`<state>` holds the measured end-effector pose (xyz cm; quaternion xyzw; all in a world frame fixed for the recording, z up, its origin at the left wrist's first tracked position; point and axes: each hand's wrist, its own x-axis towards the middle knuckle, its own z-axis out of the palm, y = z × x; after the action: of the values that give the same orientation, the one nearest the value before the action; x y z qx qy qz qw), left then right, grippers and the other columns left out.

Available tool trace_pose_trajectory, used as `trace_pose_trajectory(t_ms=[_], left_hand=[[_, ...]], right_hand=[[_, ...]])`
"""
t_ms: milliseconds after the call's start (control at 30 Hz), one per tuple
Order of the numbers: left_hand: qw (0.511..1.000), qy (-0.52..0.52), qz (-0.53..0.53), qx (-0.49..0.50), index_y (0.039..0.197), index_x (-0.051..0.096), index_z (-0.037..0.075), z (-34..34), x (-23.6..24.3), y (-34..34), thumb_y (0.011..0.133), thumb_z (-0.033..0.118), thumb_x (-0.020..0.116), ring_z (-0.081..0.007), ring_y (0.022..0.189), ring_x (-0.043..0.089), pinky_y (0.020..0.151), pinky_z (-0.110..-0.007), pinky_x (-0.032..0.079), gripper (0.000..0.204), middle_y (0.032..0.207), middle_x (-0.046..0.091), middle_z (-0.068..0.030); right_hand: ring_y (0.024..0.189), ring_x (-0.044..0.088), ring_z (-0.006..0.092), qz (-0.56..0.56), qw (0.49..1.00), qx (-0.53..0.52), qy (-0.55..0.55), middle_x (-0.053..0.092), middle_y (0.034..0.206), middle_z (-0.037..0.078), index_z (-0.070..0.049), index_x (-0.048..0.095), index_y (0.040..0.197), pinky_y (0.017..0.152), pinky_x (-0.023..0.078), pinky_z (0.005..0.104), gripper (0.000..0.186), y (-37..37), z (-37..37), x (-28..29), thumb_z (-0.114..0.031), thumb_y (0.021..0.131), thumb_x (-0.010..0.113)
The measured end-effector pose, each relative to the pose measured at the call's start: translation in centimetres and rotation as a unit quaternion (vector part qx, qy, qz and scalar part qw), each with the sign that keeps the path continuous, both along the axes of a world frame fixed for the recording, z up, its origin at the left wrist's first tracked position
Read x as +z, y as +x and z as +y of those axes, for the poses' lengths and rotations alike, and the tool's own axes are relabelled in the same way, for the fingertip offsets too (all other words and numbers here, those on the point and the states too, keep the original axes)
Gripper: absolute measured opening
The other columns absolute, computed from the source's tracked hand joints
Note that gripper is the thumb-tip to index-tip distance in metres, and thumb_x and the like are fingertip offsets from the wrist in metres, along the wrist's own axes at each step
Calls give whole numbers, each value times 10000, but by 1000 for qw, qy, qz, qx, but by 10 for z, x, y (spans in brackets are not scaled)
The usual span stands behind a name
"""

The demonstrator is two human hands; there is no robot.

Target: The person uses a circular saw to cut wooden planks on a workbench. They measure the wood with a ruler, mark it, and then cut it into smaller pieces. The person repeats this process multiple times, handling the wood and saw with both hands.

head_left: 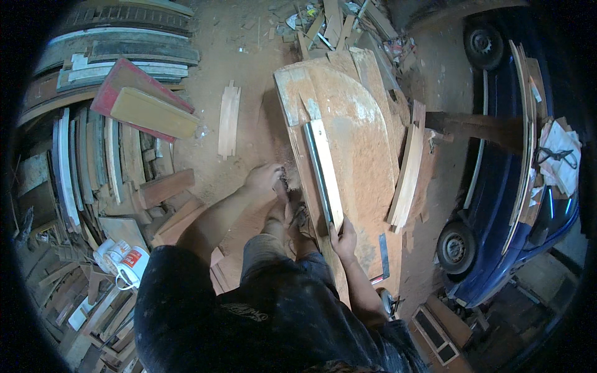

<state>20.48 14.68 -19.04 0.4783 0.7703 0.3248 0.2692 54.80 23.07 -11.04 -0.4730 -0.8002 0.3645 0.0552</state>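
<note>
A pale wooden strip (pixel 326 165) lies lengthwise on a dusty wooden workbench (pixel 367 158), with a dark, shiny straight edge along its left side. My right hand (pixel 343 241) is closed around the strip's near end, thumb on top. Off the bench's left edge, my left hand (pixel 266 176) is held low with its fingers curled. Something small and dark shows at those fingers, too unclear to name. Right of my right hand, a try square (pixel 384 256) with a dark blade rests on the bench.
More pale boards (pixel 407 177) lie along the bench's right side, and another board (pixel 229 121) is on the floor. Stacked planks (pixel 81 168) and white buckets (pixel 130 266) stand at left. A blue car (pixel 497 236) is parked at right; wood scraps (pixel 336 25) lie beyond the bench.
</note>
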Motion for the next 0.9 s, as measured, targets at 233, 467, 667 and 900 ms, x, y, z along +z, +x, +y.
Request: trace_pose_trajectory(t_ms=[233,467,667,900], left_hand=[[954,-155,-228,119,984,714,83,-290,-117,-33,934,287,632,-220,727,567,687,-410,458,226,769,622,-69],[949,-238,-71,193,1089,747,7,-260,-49,23,1015,412,584,-174,847,620,808,-358,494,443,903,715,-69],[938,113,-312,102,1080,727,-10,-37,278,130,1025,255,652,-109,814,633,811,-282,528,281,910,707,-44],[772,475,-246,-342,962,753,171,-54,514,288,884,191,752,-208,760,678,749,-365,557,80,926,740,-1]], right_hand=[[1002,661,439,10,1000,-2,-21,660,1097,306,40,546,1355,873,527,465,515,-1,7,-21,-242,946,683],[1151,606,457,19,998,62,5,636,1225,294,38,522,1355,995,483,505,543,5,16,-21,-305,955,654],[1076,671,405,11,997,-73,-3,676,1152,290,30,633,1245,957,521,467,529,129,-30,0,-408,950,669],[1111,673,415,-267,949,-63,-154,684,1175,311,71,655,1208,940,519,471,562,333,-94,54,-435,968,612]])
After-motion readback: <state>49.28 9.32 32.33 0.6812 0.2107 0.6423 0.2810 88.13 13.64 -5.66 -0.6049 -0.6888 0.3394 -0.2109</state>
